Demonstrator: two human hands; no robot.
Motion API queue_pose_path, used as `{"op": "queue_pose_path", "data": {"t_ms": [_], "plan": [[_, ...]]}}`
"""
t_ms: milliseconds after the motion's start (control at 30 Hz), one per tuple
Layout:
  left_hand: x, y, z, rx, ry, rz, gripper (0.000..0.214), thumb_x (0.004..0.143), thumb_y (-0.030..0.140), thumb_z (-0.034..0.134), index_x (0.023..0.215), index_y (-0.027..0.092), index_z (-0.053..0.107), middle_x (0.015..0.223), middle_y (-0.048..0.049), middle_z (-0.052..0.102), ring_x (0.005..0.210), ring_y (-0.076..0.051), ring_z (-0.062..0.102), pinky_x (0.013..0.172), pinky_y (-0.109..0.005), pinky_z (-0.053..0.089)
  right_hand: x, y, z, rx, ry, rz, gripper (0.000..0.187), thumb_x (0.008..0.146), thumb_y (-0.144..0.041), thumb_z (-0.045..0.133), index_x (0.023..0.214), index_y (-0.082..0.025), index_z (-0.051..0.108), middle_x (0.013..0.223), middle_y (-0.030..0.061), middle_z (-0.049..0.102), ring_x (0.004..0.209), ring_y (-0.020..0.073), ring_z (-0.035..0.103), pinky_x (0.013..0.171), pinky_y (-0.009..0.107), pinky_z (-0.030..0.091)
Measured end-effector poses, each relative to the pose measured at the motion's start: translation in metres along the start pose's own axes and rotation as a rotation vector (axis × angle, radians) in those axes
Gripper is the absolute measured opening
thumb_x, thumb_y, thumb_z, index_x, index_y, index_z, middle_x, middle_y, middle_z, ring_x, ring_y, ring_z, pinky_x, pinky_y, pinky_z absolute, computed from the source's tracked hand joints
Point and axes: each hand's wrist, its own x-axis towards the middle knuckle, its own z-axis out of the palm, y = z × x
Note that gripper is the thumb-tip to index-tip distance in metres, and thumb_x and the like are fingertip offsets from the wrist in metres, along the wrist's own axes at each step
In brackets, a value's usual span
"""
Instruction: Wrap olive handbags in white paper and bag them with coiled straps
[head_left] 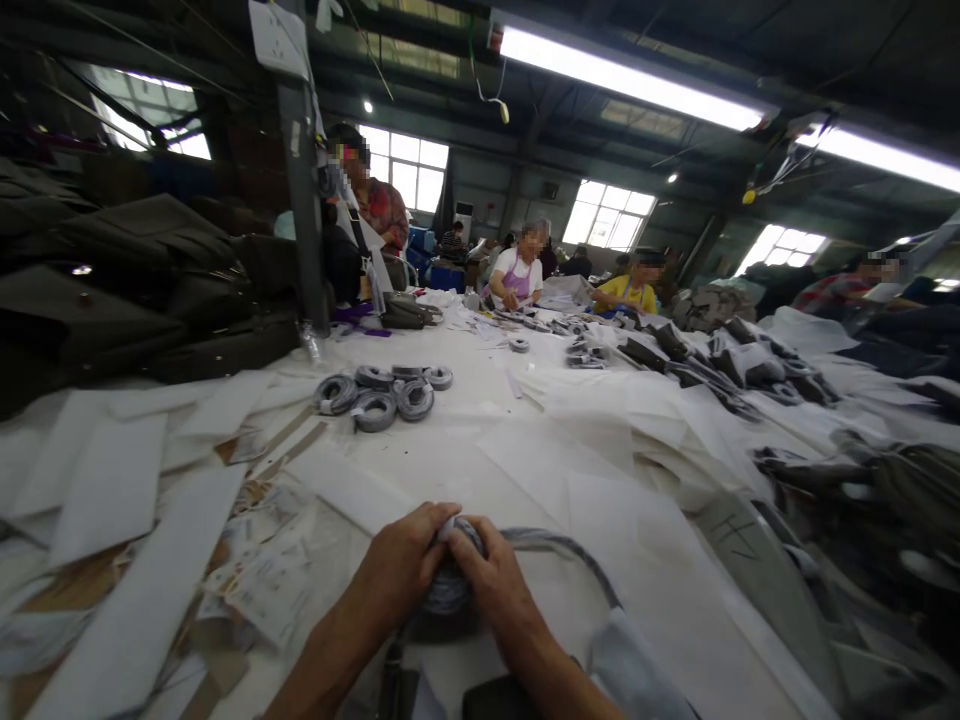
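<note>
Close in front of me, both hands grip a grey coiled strap (448, 590). My left hand (412, 548) is closed on the coil's left side, and my right hand (487, 568) is closed on its right, thumbs near each other at the top. From the coil a loose length of strap (574, 545) curves off to the right, ending near a pale wrapped piece (634, 660). Farther up the white table (465, 450) lies a group of several wound grey coils (375, 408). Part of the held coil is hidden by my fingers.
White sheets and papers (112, 470) cover the left side beside a pile of dark bags (150, 280). More dark bags and straps (720, 360) lie on the right. A metal post (300, 190) stands at the left. Several people work at the far end.
</note>
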Motion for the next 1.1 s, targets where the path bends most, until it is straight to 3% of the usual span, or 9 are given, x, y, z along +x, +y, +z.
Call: {"op": "queue_pose_path", "data": {"t_ms": [133, 233, 333, 433, 567, 700, 867, 1100], "plan": [[0.0, 0.001, 0.001, -0.021, 0.06, -0.084, 0.045, 0.082, 0.02, 0.055, 0.127, 0.027, 0.061, 0.13, -0.0022, 0.065, 0.12, -0.019, 0.059, 0.105, -0.029, 0.041, -0.004, -0.01, -0.009, 0.172, 0.129, 0.047, 0.055, 0.073, -0.059, 0.072, 0.108, -0.017, 0.065, 0.106, 0.0093, 0.069, 0.1, 0.0251, 0.062, 0.088, 0.036, 0.05], [0.002, 0.005, -0.003, -0.008, 0.058, -0.18, 0.034, 0.083, 0.027, 0.057, 0.116, 0.029, 0.065, 0.112, -0.0012, 0.073, 0.103, -0.02, 0.066, 0.091, -0.028, 0.046, -0.008, -0.025, -0.023, 0.194, 0.2, 0.075, 0.05, 0.074, -0.058, 0.073, 0.103, -0.018, 0.068, 0.108, 0.0097, 0.069, 0.1, 0.0252, 0.063, 0.082, 0.036, 0.053], [0.005, 0.002, -0.006, -0.025, 0.056, -0.26, 0.029, 0.085, 0.033, 0.055, 0.111, 0.029, 0.066, 0.097, -0.0011, 0.074, 0.089, -0.02, 0.068, 0.079, -0.025, 0.046, -0.008, -0.05, -0.041, 0.102, 0.158, 0.075, 0.044, 0.076, -0.057, 0.072, 0.094, -0.017, 0.071, 0.1, 0.0096, 0.07, 0.093, 0.0238, 0.064, 0.077, 0.034, 0.054], [0.008, -0.008, -0.004, -0.122, 0.069, -0.287, 0.029, 0.086, 0.035, 0.052, 0.111, 0.028, 0.066, 0.097, -0.0012, 0.074, 0.089, -0.019, 0.067, 0.078, -0.024, 0.046, 0.005, -0.076, -0.059, -0.12, 0.089, 0.013, 0.042, 0.076, -0.056, 0.072, 0.085, -0.015, 0.071, 0.087, 0.0092, 0.071, 0.083, 0.0212, 0.065, 0.071, 0.032, 0.053], [0.01, -0.016, 0.003, -0.214, 0.09, -0.274, 0.029, 0.086, 0.035, 0.051, 0.109, 0.027, 0.066, 0.092, -0.0003, 0.073, 0.086, -0.018, 0.067, 0.077, -0.023, 0.045, 0.053, -0.087, -0.074, -0.424, 0.087, -0.071, 0.04, 0.079, -0.055, 0.062, 0.079, -0.015, 0.067, 0.081, 0.008, 0.07, 0.077, 0.0192, 0.065, 0.066, 0.029, 0.053], [0.01, -0.015, 0.009, -0.258, 0.109, -0.256, 0.028, 0.086, 0.035, 0.05, 0.109, 0.027, 0.064, 0.087, 0.0, 0.072, 0.082, -0.018, 0.066, 0.073, -0.023, 0.043, 0.118, -0.074, -0.089, -0.773, 0.167, -0.033, 0.034, 0.086, -0.044, 0.046, 0.078, -0.017, 0.064, 0.082, 0.007, 0.072, 0.076, 0.0171, 0.067, 0.064, 0.026, 0.051], [0.012, -0.015, 0.014, -0.327, 0.139, -0.334, 0.023, 0.081, 0.033, 0.054, 0.101, 0.023, 0.061, 0.081, 0.0006, 0.07, 0.076, -0.017, 0.065, 0.068, -0.023, 0.042, 0.175, -0.061, -0.111, -1.085, 0.238, 0.007, 0.032, 0.088, -0.037, 0.048, 0.07, -0.018, 0.066, 0.073, 0.0072, 0.071, 0.075, 0.019, 0.066, 0.067, 0.027, 0.046], [0.012, -0.013, 0.014, -0.4, 0.154, -0.352, 0.01, 0.079, 0.029, 0.054, 0.085, 0.023, 0.06, 0.07, 0.0051, 0.064, 0.069, -0.015, 0.061, 0.065, -0.022, 0.04, 0.233, -0.048, -0.12, -1.462, 0.111, -0.048, 0.028, 0.092, -0.02, 0.047, 0.108, -0.016, 0.07, 0.107, 0.013, 0.072, 0.102, 0.0243, 0.065, 0.085, 0.03, 0.045]]}}
